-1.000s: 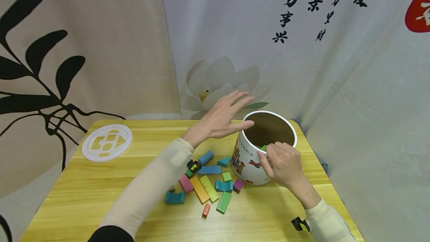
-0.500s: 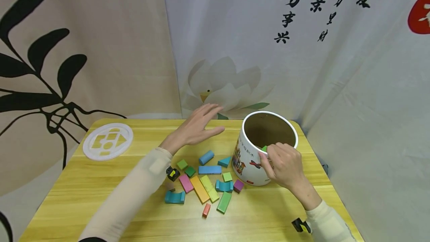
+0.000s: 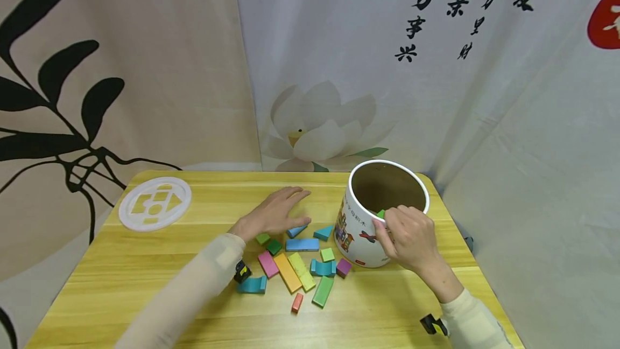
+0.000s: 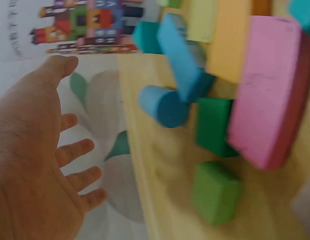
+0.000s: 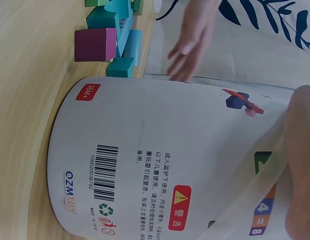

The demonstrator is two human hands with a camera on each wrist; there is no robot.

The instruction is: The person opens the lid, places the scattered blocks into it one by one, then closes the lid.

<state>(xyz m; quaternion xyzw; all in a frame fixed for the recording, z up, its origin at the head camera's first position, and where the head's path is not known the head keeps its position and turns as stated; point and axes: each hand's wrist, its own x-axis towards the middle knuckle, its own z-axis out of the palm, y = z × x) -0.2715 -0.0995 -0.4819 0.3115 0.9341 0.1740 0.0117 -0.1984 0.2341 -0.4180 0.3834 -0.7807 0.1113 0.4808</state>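
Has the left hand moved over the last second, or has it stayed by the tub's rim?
Yes. The left hand has dropped from beside the tub rim, moving left and down to just above the blue cylinder block on the table.

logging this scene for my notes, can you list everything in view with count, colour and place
tub: 1, white with printed pictures, open top, standing at the right back of the table
green block: 1, at the tub's near rim, by the right hand's fingers
loose blocks: about fifteen, blue, teal, green, pink, orange, yellow-green, purple, red, scattered left of the tub
blue cylinder: 1, lying on its side under the left hand's fingers
lid: 1, white disc with shape cutouts, flat at the table's back left
table: 1, yellow wood
cloth backdrop: beige with black leaves on the left, white with a lotus and black writing on the right
left hand: fingers straight, over the blocks
right hand: grip on the tub's near rim
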